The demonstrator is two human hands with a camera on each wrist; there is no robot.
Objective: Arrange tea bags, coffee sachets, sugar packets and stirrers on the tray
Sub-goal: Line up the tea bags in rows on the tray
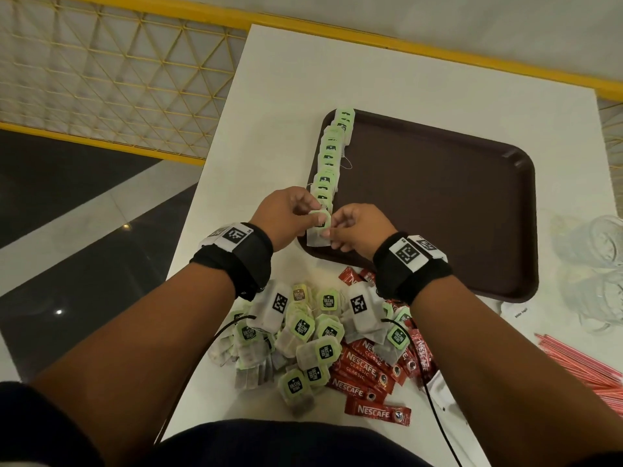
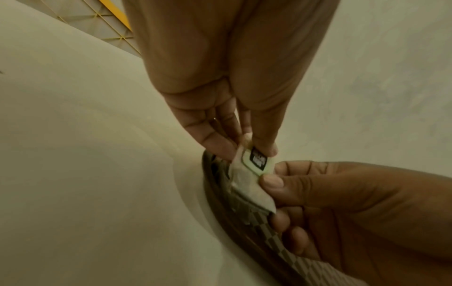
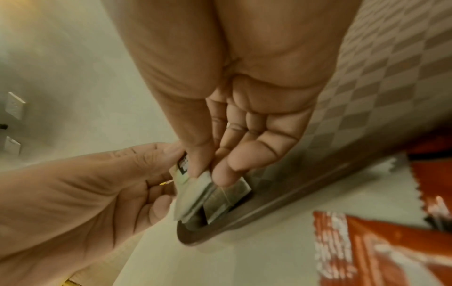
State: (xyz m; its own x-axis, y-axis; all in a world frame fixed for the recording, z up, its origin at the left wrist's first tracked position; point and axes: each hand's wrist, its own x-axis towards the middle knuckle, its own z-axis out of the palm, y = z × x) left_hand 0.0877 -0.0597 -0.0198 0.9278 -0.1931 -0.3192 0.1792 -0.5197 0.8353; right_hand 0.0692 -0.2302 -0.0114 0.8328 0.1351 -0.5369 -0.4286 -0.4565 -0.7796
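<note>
A brown tray (image 1: pixel 455 210) lies on the white table (image 1: pixel 303 79). A row of tea bags (image 1: pixel 328 156) with green tags runs along its left rim. At the row's near end both hands pinch one tea bag (image 1: pixel 318 227): my left hand (image 1: pixel 286 214) holds its green tag (image 2: pixel 257 160), my right hand (image 1: pixel 357 230) holds its lower right edge. In the right wrist view the tea bag (image 3: pixel 193 191) stands at the tray's near left corner (image 3: pixel 244 218). A loose pile of tea bags (image 1: pixel 303 335) and red coffee sachets (image 1: pixel 367 369) lies on the table under my wrists.
Pink stirrers (image 1: pixel 583 365) lie at the right edge of the table. Clear glasses (image 1: pixel 596 264) stand to the right of the tray, with a white sugar packet (image 1: pixel 519 310) near them. A yellow mesh railing (image 1: pixel 111 72) borders the table on the left.
</note>
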